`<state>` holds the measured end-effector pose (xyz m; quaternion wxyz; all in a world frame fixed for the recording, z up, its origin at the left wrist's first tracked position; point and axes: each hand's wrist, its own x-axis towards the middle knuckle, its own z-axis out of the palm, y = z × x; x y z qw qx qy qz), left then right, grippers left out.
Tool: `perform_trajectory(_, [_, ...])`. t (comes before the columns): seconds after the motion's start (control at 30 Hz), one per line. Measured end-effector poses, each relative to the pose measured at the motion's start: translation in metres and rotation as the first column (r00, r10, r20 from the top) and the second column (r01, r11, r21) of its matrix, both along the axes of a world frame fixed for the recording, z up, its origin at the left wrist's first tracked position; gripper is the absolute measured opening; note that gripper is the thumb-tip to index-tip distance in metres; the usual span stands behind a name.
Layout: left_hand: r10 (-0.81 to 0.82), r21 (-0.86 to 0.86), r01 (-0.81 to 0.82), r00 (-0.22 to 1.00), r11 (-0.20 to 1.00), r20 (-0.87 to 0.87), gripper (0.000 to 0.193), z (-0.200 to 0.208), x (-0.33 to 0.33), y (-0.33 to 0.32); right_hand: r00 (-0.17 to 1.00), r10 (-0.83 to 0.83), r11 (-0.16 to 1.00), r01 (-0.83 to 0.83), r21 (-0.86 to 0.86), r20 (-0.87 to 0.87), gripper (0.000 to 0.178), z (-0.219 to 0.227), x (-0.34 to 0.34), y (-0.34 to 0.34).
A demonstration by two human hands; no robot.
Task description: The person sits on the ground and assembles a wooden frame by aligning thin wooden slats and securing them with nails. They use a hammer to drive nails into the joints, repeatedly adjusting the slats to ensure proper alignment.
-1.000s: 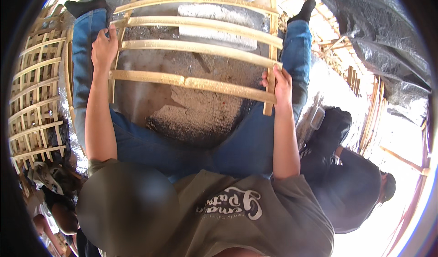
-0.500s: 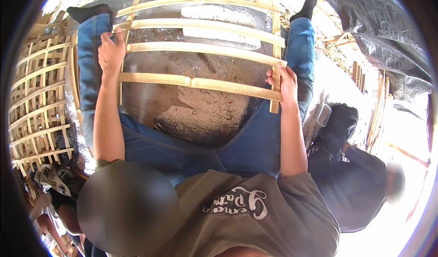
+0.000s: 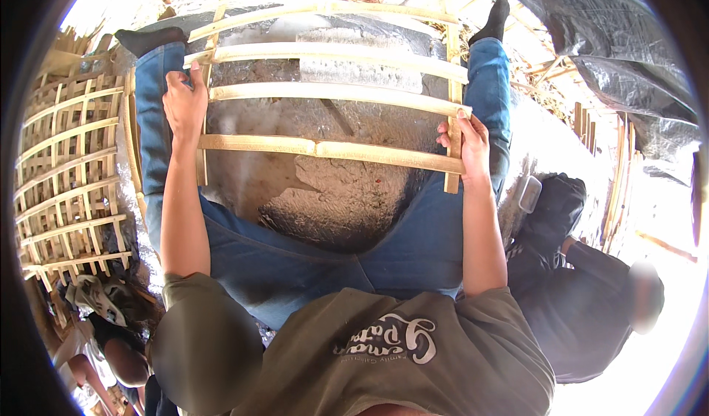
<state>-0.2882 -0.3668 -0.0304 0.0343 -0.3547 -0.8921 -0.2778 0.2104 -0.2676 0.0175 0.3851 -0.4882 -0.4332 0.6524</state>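
Observation:
Between my spread legs lies a bamboo frame, its several pale crosswise slats (image 3: 325, 92) fastened over two uprights. My left hand (image 3: 185, 104) closes on the frame's left side, with thumb and forefinger at the end of a bamboo slat (image 3: 340, 53). On the other side, my right hand (image 3: 470, 141) wraps the right upright (image 3: 453, 84), its thumb pressing the end of the slat below that one. The slat nearest me (image 3: 377, 152) has a visible joint near its middle. Part of the left upright is hidden behind my left hand.
Several finished-looking bamboo lattices (image 3: 74, 172) stand stacked at the left. A dark plastic sheet (image 3: 605, 54) hangs at the upper right. Another person in dark clothes (image 3: 583, 313) sits at my right, near a clear container (image 3: 529, 194). More people are at the lower left.
The whole scene sits slightly lower and further right in the picture. Both my hands keep their hold on the frame, and the slats stay in the same arrangement.

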Motion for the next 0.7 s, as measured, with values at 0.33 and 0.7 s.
perform_trajectory(0.33, [0.017, -0.023, -0.019, 0.997, 1.000, -0.074, 0.053, 0.035, -0.034, 0.022, 0.995, 0.093, 0.996, -0.093, 0.012, 0.020, 0.033, 0.016, -0.028, 0.041])
perform_trajectory(0.7, [0.080, -0.013, -0.084, 0.984, 0.996, -0.158, 0.055, 0.024, -0.070, 0.024, 0.988, 0.155, 0.987, -0.155, 0.053, -0.001, 0.040, 0.024, -0.070, 0.075])
